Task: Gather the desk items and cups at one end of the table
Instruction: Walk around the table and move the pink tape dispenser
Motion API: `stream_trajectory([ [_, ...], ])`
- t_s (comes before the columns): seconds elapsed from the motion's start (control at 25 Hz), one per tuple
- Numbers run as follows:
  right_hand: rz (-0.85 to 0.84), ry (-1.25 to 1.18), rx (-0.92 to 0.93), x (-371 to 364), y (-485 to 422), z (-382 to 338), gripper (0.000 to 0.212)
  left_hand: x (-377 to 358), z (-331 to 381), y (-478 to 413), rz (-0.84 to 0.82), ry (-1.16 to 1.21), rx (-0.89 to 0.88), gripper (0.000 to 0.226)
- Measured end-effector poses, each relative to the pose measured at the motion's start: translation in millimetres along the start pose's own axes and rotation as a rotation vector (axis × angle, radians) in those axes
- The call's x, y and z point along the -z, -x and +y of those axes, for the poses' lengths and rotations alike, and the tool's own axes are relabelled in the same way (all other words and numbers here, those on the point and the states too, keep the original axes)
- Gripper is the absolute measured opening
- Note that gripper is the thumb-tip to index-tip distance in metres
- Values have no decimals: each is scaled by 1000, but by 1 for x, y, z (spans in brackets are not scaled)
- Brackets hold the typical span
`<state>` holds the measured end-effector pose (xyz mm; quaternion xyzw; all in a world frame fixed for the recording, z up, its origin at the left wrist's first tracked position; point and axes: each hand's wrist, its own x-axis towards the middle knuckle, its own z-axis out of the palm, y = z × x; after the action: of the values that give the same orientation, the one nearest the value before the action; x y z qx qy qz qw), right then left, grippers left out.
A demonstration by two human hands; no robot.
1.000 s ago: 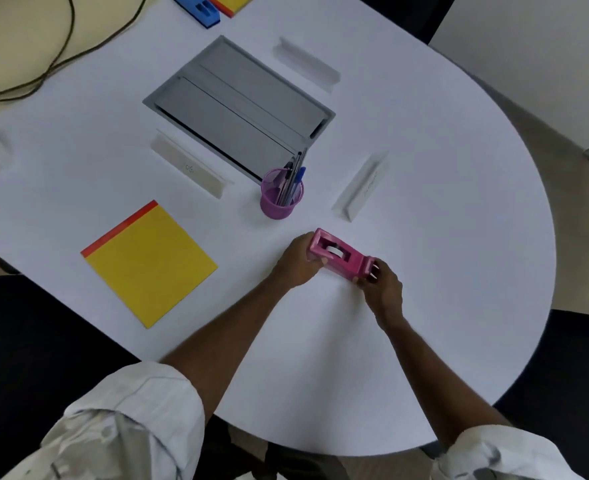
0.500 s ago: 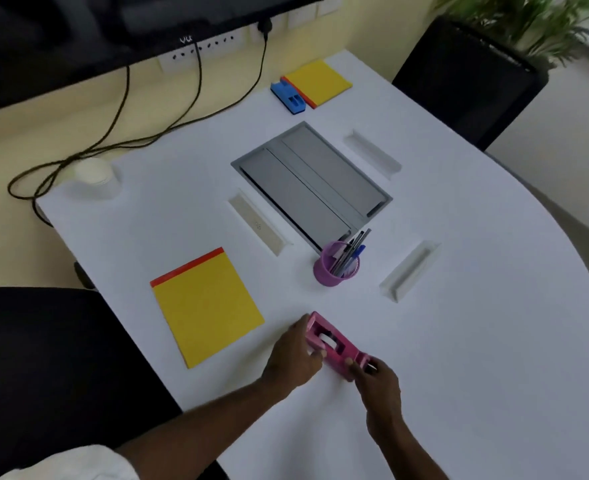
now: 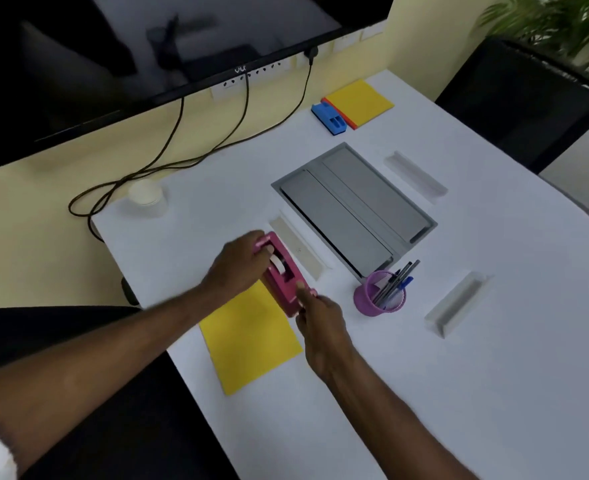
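A white table [image 3: 476, 393] is stretching away toward a wall-mounted screen [image 3: 147, 46], its grey cable hatch [image 3: 355, 209] sitting shut at the centre, as a person is working to gather scattered desk items at one end. Near the left edge a yellow notepad [image 3: 251, 344] is lying flat, and a second yellow pad [image 3: 362, 100] is resting far off by the wall with a blue stapler-like block [image 3: 331, 117] touching its side. A purple pen cup [image 3: 378, 296] is standing upright just in front of the hatch, and a white paper cup [image 3: 146, 195] is sitting at the far left corner. Both hands are closed on a pink tape dispenser [image 3: 282, 271], which seems to be hanging just above the top corner of the near notepad: the left hand [image 3: 241, 268] is gripping its far end, the right hand [image 3: 315, 310] pinching its near end. The step in hand appears to be carrying the dispenser toward the wall end, where the paper cup is waiting. The next move is likely calling for setting it down on bare tabletop clear of the clear plastic holder [image 3: 301, 249] just beside it, then going back for the pen cup and pad.
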<state>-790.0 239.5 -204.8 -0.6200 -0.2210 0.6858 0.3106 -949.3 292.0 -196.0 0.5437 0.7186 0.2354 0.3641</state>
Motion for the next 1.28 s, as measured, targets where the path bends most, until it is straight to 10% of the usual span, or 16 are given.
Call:
stream_trajectory([
  [0.28, -42, -172, -8, -43, -94, -118, 29, 36, 6, -129, 188, 29, -67, 25],
  [0.84, 206, 272, 201, -71, -340, -217, 19, 5, -15, -374, 377, 230, -152, 27],
  [1.28, 29, 427, 98, -93, -442, -276, 9, -8, -26, -504, 361, 204, -122, 34],
])
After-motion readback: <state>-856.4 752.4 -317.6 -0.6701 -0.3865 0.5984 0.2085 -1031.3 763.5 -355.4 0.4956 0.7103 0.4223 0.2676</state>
